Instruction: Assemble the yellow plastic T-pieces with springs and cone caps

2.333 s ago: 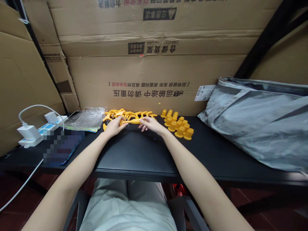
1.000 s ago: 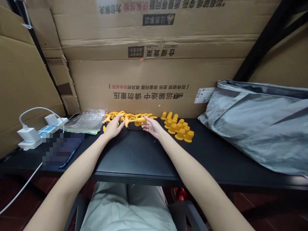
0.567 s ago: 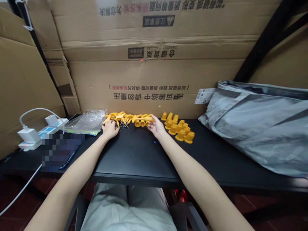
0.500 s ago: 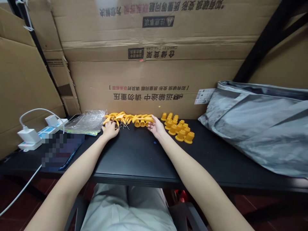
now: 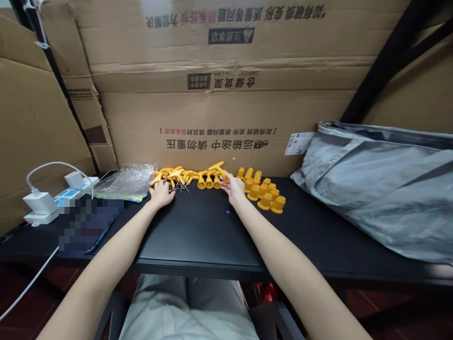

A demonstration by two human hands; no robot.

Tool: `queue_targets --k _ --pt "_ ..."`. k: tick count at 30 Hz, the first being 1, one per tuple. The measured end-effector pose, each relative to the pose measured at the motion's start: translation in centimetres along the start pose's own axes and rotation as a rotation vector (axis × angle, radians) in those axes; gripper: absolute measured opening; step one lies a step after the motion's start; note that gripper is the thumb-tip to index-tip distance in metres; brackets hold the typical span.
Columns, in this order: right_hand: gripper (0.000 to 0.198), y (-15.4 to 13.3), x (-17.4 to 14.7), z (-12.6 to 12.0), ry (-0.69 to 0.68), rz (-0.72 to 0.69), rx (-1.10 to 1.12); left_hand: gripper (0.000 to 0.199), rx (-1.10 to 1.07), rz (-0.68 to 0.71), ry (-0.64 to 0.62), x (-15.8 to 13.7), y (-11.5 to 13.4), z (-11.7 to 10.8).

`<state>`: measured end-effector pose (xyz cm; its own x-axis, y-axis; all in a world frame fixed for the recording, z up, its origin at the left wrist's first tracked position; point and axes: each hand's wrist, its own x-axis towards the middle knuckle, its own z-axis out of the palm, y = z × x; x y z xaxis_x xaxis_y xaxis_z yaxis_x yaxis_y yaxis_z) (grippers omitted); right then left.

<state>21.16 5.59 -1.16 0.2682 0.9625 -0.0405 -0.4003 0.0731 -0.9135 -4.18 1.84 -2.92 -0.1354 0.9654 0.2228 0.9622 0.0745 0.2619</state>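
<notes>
Nearby, yellow cups [image 5: 262, 191] stand flange-down, insides hidden, beside the right hand [image 5: 234, 189]

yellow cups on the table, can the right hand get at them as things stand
Probably yes: the yellow cups stand just beside the right hand, with nothing visible in between. It seems to hold a yellow T-shaped piece, so it may need to let go first.

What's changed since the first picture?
The left hand let go of the yellow piece and moved left to the yellow pile. The right hand shifted right, holding that piece at the row's right end. Yellow cups, gray bag and power strip stayed put.
</notes>
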Motion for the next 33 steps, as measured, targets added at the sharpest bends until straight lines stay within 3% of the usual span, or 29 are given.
queue_targets --k 4,9,17,25,33 --pt "0.019 1.0 0.2 0.1 -0.014 -0.047 -0.041 0.034 0.003 0.000 -0.004 0.0 0.0 0.0" --pt "0.032 1.9 0.9 0.2 0.093 -0.128 -0.016 0.034 0.011 -0.003 -0.014 -0.1 0.1 0.0" --pt "0.032 2.7 2.9 -1.9 0.185 -0.488 -0.389 0.034 0.009 -0.002 -0.022 -0.2 0.2 -0.2" --pt "0.032 2.8 3.4 -2.3 0.248 -0.402 -0.856 0.036 0.062 -0.016 -0.036 -0.1 0.3 -0.1" --pt "0.047 2.0 2.1 -1.4 0.133 -0.363 -1.158 0.037 0.023 -0.016 0.009 0.2 0.2 0.3"
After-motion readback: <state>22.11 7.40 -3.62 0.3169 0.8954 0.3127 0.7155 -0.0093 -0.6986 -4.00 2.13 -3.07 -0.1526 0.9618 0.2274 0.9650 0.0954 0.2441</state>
